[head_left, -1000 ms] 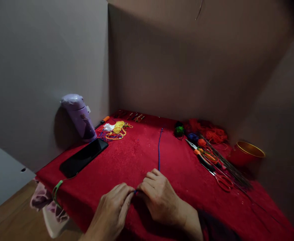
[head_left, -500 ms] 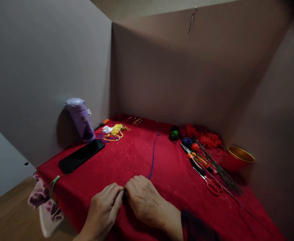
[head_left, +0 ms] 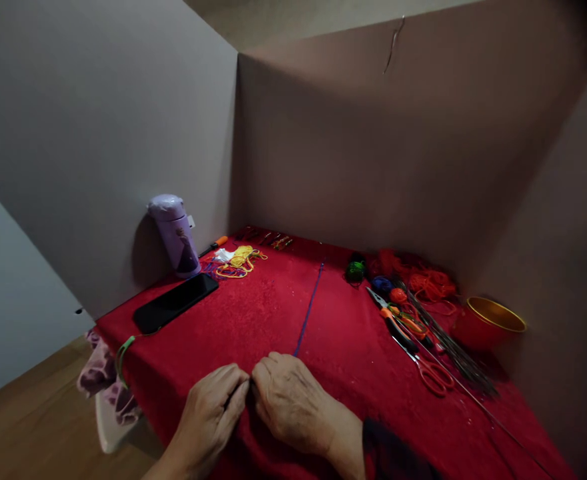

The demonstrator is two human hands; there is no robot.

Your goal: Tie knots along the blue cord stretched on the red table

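Note:
A thin blue cord (head_left: 308, 312) runs in a straight line over the red cloth from a small point at the far side to my right hand (head_left: 291, 403). It vanishes under the curled fingers of that hand, which is closed on it. My left hand (head_left: 212, 412) is closed too, thumb pressed against the bent fingers, its tips almost touching those of the right. What sits between the left fingertips is hidden; a small dark bit shows where the hands meet. Both hands are low over the near edge of the red-covered table (head_left: 253, 313).
At left are a black phone (head_left: 176, 303), a purple bottle (head_left: 176, 237) and yellow thread (head_left: 241, 259). Right of the cord lie pliers (head_left: 391, 319), red-handled scissors (head_left: 434, 378), thin wires (head_left: 453, 350), orange yarn (head_left: 428, 283) and a red pot (head_left: 486, 327). Grey panels enclose the table.
The blue cord has gone from slightly curved to straight. The whole view has shifted a little, so the table things appear further right; both hands keep their closed hold.

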